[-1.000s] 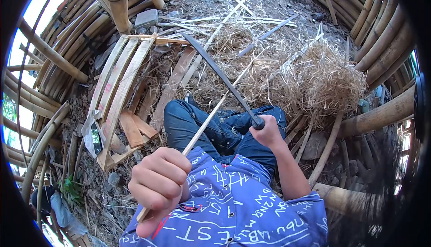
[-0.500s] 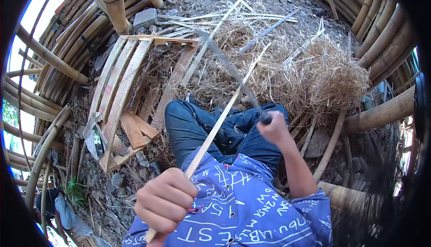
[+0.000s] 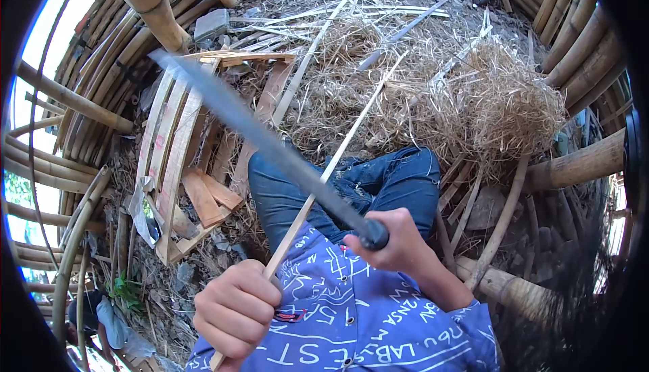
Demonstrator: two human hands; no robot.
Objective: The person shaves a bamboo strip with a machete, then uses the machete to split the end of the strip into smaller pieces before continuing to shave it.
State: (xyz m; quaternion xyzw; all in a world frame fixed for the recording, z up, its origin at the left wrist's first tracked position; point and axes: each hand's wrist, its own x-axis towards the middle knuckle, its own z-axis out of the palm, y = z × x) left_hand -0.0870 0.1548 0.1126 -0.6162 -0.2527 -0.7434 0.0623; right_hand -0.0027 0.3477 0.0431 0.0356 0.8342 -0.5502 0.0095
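My left hand [image 3: 238,308] is wrapped round the lower part of a long, thin bamboo strip [image 3: 358,127], which slants up and away to the right over my lap. In my right hand [image 3: 399,245] is the dark handle of a machete [image 3: 260,143]. Its long grey blade points up to the left and crosses the strip just above my lap, overlapping it in this view. Below the blade are my crossed legs in blue jeans [image 3: 284,193] and my blue printed shirt [image 3: 324,304].
Pale shavings [image 3: 500,101] lie heaped ahead and to the right. A slatted wooden pallet piece [image 3: 162,142] leans at left, with short boards [image 3: 203,193] beside it. Bamboo poles [image 3: 578,162] stand on both sides. Loose strips [image 3: 318,40] lie beyond the pile. At lower left, part of a person [image 3: 111,321] shows.
My right hand has come down and nearer my body with the machete, whose blade now crosses the strip lower and swings further left. My left hand keeps its grip, shifted slightly.
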